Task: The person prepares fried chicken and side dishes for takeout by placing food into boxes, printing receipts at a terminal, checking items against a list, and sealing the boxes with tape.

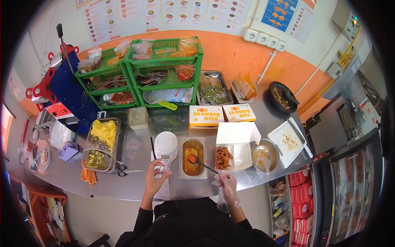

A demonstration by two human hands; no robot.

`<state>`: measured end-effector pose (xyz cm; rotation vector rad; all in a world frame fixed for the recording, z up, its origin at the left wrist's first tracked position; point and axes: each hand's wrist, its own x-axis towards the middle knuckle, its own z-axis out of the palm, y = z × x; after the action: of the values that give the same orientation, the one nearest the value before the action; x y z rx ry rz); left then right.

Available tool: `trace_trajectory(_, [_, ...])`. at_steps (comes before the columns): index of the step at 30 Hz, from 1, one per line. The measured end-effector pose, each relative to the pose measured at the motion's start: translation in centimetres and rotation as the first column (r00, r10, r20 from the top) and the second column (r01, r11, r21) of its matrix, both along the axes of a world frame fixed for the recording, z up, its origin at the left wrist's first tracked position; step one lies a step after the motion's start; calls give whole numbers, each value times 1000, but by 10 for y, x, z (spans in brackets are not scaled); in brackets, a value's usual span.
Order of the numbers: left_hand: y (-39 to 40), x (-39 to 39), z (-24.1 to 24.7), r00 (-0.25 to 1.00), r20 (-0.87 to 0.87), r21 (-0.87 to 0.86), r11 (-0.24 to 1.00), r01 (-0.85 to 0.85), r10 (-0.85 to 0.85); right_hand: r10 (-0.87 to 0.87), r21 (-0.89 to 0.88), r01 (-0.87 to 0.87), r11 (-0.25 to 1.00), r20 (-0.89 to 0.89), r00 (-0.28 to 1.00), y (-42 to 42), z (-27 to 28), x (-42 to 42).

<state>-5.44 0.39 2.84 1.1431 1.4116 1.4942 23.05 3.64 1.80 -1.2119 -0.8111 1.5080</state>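
Observation:
My bare left hand [155, 179] pinches a small clear plastic cup [164, 169] in front of the white kitchen scale [166, 142]. A clear plastic glove covers my right hand [227, 186], which grips the handle of a dark spoon [206, 167]. Red chili sauce [193, 158] fills the spoon's bowl, held over a rectangular steel pan [202, 176] with more oily sauce inside. Right of the pan stands an open white takeaway box [242, 156], with browned fried pieces [223, 157] in its left part.
A steel bowl [266, 143] and white cutting board [285, 142] with a knife lie right. Scissors [125, 171] and a tray of yellow food [103, 132] are left. Closed boxes [206, 115], green racks [168, 63] and a stone mortar [281, 97] stand behind.

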Motion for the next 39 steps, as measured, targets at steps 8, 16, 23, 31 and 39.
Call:
trace_trajectory(8, [0,-1,1,991,-136,-19,1000,9,-11,-25,222,5,975,87,996,10,-13,7])
trace_trajectory(16, [2,0,2,979,-202,-26,1000,7,-12,-85,3,87,996,-167,982,18,-14,8])
trace_trajectory(23, [6,2,8,944,-329,20,1000,10,-3,-136,10,138,990,-140,981,22,-5,4])
trace_trajectory(31, [18,15,49,864,-501,29,997,66,-43,-134,122,133,984,2,991,36,52,6])
trace_trajectory(39, [40,33,63,839,-527,12,986,169,-138,-91,244,64,968,101,991,52,91,9])
